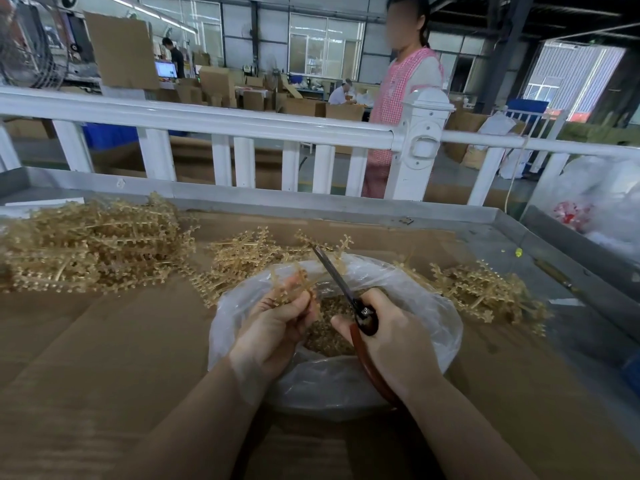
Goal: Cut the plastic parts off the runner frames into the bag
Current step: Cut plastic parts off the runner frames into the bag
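Cardboard-lined tabletop (104, 341), metal-rimmed, behind it a white railing (207, 121) and a warehouse of boxes. Our left hand (273, 323) pinches a tan runner frame (294, 282) above the clear bag (415, 306); our right hand (391, 337) grips scissors (337, 282). Frame piles (90, 244) lie alongside.

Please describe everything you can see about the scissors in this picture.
The scissors have narrow grey metal blades, a round pivot screw and glossy red-brown handles. The right hand grips the handles, hiding most of them. The blades look nearly closed and point up and away to the left, over the open clear bag, beside the runner frame that the left hand holds. Whether the blades touch the frame is unclear.
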